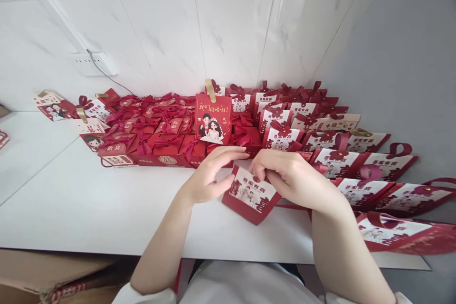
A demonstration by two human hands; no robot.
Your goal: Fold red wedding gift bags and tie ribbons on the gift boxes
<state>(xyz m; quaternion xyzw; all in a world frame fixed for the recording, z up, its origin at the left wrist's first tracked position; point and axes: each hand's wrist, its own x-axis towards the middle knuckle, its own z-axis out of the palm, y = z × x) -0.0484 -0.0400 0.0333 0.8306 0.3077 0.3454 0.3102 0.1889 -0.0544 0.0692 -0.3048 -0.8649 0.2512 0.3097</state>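
Observation:
A small red and white gift box (251, 193) with dark printed figures and lettering on its front is tilted above the white table. My right hand (285, 171) pinches it at the top edge, where the fingers cover most of the fastening. Beside its upper left corner, my left hand (215, 173) has its fingers stretched out and apart from the thumb. The thumb tip lies close to the box's left edge; whether it touches cannot be made out. Just behind my hands stands a red gift box (213, 118) with a cartoon couple and a gold strap.
Rows of similar gift boxes with ribbon loops (340, 159) fill the right side. Red boxes with bows (156, 145) stand packed at the back left. The white table (89, 209) meets a tiled wall (156, 33). An open cardboard carton (46, 270) sits below the front left edge.

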